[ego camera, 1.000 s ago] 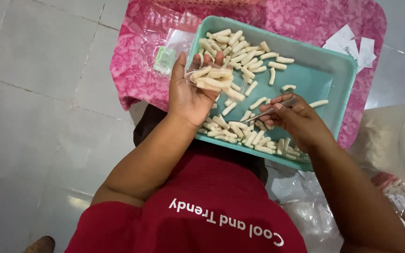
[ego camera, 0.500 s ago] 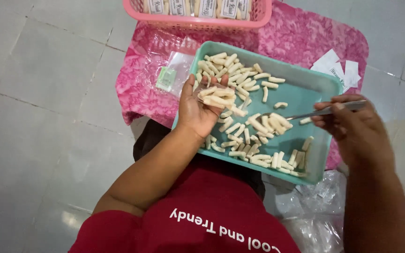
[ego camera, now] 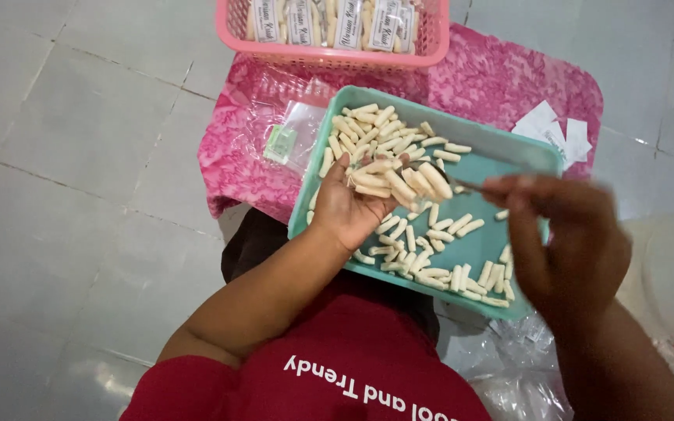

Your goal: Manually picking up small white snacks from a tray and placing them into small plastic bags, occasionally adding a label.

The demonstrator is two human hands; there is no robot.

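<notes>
Left hand (ego camera: 350,204) is held palm up over the near-left part of the teal tray (ego camera: 536,156), fingers half curled into a cup. It carries a small pile of pale finger-shaped snack sticks (ego camera: 396,181), roughly 8 to 10 visible; the cupped palm keeps them from rolling off, and being above the tray means any that slip fall back in with the rest.

Right hand (ego camera: 567,234) is blurred, hovering over the tray's right side. It pinches a thin metal tool (ego camera: 462,185), probably tongs or tweezers, whose tip points toward the pile in the left palm. Fingers look closed around the handle; the tool's tip is too blurred to tell whether it holds a stick.

Loose sticks (ego camera: 431,269) lie scattered in the tray, too many for an exact count, likely 60 or more, thickest at the far-left corner and along the near edge.

1 tray sits on 1 pink patterned cloth (ego camera: 493,78) spread over the tiled floor (ego camera: 79,156). 1 pink basket (ego camera: 329,56) at the far edge holds filled, labelled packets, at least 5 showing. Clear empty bags (ego camera: 294,132) lie just left of the tray, white paper slips (ego camera: 555,129) at its far-right corner, about 4
</notes>
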